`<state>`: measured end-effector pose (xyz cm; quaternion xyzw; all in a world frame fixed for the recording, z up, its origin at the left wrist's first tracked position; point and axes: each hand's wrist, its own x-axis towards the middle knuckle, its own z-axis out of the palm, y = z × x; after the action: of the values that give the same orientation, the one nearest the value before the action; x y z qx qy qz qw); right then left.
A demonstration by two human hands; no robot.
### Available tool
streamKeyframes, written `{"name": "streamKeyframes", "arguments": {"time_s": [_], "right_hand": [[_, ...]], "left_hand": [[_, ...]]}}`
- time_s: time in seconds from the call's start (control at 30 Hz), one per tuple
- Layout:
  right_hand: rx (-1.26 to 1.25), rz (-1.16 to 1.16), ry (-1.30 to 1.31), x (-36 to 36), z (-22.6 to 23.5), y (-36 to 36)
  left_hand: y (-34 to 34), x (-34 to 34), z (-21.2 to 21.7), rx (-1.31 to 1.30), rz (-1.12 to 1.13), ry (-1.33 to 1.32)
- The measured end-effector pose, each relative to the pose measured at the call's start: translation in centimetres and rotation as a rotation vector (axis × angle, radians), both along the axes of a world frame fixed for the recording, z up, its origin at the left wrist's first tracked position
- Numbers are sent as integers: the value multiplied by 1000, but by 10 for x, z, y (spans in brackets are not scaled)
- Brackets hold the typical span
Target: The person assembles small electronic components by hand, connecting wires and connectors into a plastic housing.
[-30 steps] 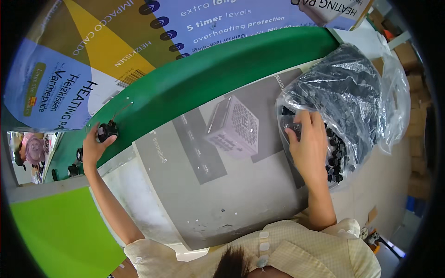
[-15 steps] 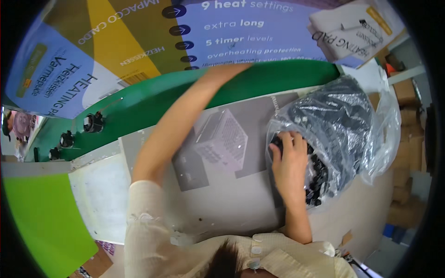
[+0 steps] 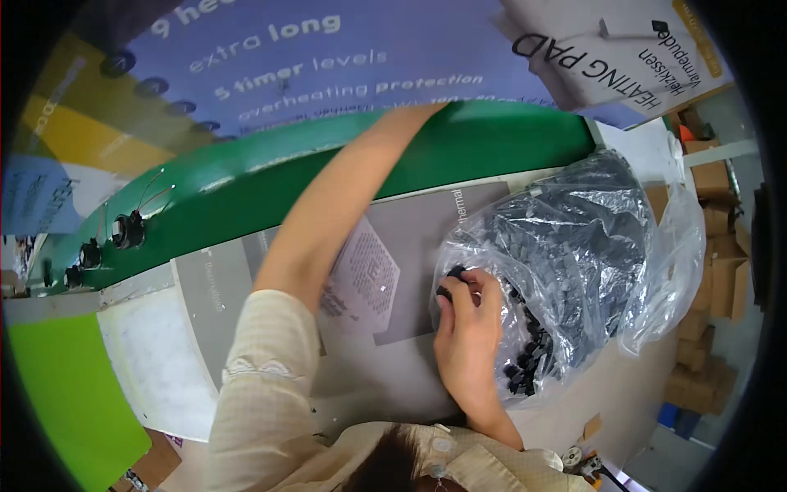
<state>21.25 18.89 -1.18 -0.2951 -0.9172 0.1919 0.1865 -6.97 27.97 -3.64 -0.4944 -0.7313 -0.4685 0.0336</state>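
Observation:
My left forearm reaches across the green conveyor-like surface. Its hand is out of sight behind the printed cardboard panel at the far side. At the mouth of a large clear plastic bag, my right hand has its fingers curled around a small black plastic part. More small black parts lie loose inside the bag, close beside this hand. Beneath both arms is a grey printed cardboard sheet, and the bag rests along its right side.
Printed cardboard stands along the far edge of the green surface. Several round black components, with thin wires visible on the nearest, sit at its left end. A white board and bright green sheet lie left. Brown boxes are stacked right.
The view has shifted. My right hand has moved from lying over the parts in the bag to pinching a black part at the bag's edge. My left arm still reaches far.

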Motion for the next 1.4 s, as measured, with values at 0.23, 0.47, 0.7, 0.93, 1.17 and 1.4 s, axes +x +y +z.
{"name": "streamKeyframes", "arguments": {"time_s": [0.23, 0.47, 0.7, 0.93, 1.17, 1.4], "right_hand": [[46, 44, 25, 5, 0, 2], [-2, -49, 89, 13, -1, 1], [-205, 302, 277, -17, 18, -50], [-774, 438, 504, -54, 2, -55], [-1297, 321, 599, -58, -15, -48], [-1252, 319, 668, -62, -19, -44]], "left_hand": [[-108, 40, 44, -144, 73, -65], [-316, 110, 78, -612, -214, 19], [-353, 128, 35, -666, -108, -47], [-324, 109, 21, -420, -175, -607], [-299, 76, 23, -340, -323, -1030], [-278, 56, 17, -298, -449, -1213]]}}
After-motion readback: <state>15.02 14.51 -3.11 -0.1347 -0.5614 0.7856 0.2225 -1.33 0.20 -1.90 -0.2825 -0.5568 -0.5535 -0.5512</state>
